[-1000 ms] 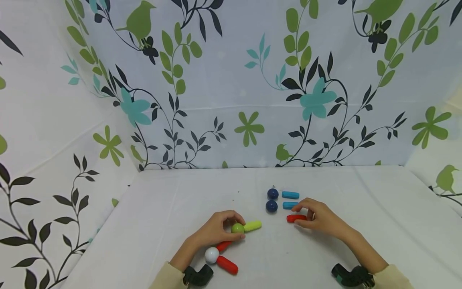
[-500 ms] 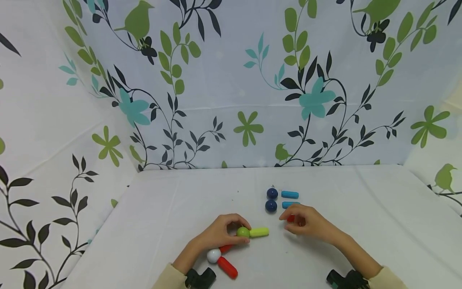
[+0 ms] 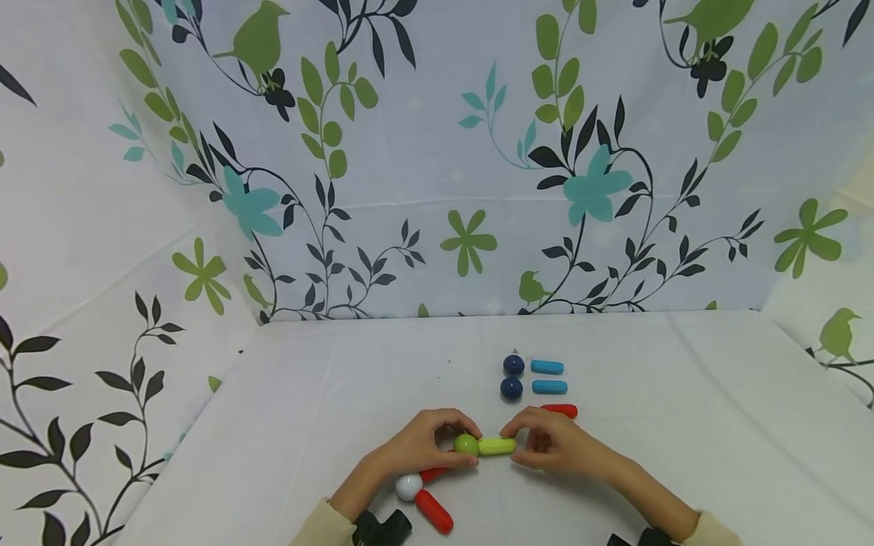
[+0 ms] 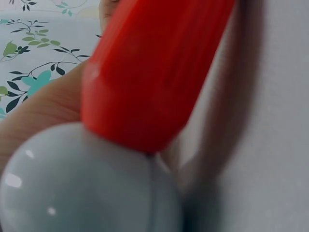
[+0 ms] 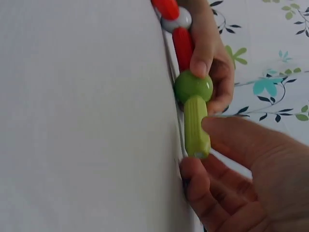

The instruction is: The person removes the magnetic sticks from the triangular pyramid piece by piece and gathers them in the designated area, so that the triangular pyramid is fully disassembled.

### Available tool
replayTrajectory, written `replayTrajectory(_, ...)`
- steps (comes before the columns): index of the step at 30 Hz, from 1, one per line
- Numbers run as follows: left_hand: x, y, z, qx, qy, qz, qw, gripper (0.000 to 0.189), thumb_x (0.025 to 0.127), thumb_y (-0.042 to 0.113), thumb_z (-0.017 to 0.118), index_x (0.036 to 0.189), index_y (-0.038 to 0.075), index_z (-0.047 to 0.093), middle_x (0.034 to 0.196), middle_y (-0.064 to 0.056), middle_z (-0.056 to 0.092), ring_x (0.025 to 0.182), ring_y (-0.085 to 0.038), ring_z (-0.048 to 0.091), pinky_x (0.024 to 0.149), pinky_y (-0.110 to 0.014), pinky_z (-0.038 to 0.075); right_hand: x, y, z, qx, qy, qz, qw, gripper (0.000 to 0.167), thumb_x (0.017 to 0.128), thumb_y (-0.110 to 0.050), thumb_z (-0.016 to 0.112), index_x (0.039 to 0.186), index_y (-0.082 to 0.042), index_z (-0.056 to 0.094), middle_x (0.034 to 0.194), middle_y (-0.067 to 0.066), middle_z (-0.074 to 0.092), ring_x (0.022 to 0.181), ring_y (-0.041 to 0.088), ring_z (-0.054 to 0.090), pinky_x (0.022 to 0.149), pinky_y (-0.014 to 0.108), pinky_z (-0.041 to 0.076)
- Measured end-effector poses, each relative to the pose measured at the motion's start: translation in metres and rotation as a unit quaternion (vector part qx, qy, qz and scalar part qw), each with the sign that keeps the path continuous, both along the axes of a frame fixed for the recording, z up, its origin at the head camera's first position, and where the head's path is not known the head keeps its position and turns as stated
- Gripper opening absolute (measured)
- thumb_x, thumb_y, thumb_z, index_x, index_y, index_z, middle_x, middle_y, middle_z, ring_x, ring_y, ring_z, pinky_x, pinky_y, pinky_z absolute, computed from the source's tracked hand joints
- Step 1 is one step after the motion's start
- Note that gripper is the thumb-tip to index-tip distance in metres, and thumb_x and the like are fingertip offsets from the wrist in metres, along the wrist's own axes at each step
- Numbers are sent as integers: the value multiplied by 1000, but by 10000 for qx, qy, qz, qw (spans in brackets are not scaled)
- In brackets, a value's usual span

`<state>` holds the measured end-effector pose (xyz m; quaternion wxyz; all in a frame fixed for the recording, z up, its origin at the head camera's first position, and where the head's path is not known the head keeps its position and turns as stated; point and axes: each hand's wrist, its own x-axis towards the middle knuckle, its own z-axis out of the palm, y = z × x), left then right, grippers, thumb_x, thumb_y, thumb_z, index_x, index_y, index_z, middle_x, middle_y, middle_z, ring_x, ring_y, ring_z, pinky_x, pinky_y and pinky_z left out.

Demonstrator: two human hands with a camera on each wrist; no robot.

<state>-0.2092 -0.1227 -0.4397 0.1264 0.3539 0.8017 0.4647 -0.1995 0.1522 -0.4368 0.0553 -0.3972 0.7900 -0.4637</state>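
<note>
At lower centre of the head view, a glossy lime-green ball [image 3: 466,444] sits in the left hand [image 3: 425,441], pinched between thumb and fingers, a ridged yellow-green rod [image 3: 497,447] butted against it. The right hand [image 3: 556,442], over a short red rod [image 3: 560,410] half a second ago, has swung in to the yellow-green rod's free end, thumb and forefinger either side; whether it truly grips, I cannot tell from my remote post. Both hands now attend to one joint, I judge, with that red rod left on the white desk [image 3: 328,409], partly hidden behind the right hand. Another red rod [image 5: 183,47] runs from a glossy white ball [image 3: 409,487] towards the green one, but the left thumb masks their meeting. Blurred red and white fill my left wrist view, fingertips unseen.
</note>
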Motion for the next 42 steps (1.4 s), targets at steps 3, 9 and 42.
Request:
replayTrajectory(3,1,-1,-1,-72,-99,25,9999,29,86,24,75,113,17,68,108,8,68,96,-5,56,91,-24,44,2,-5,-9,-11,-98,-196,9998,29,89,-18,72,115,-5,66,99,4,64,66,1,50,57,19,47)
replayTrajectory(9,2,-2,-3,-122,-159,82,9998,27,87,25,74,113,19,69,108,10,68,98,-5,56,93,-24,43,2,-11,-19,-100,16,-507,9987,37,89,-22,71,122,-6,65,95,-2,62,64,0,47,56,17,42)
replayTrajectory(42,-1,-1,-6,-32,-28,-150,9999,28,91,25,70,118,17,69,115,4,68,106,-5,56,97,-25,43,6,5,-13,-43,223,-787,9966,21,91,-21,69,109,-10,69,96,0,64,74,2,54,64,20,49)
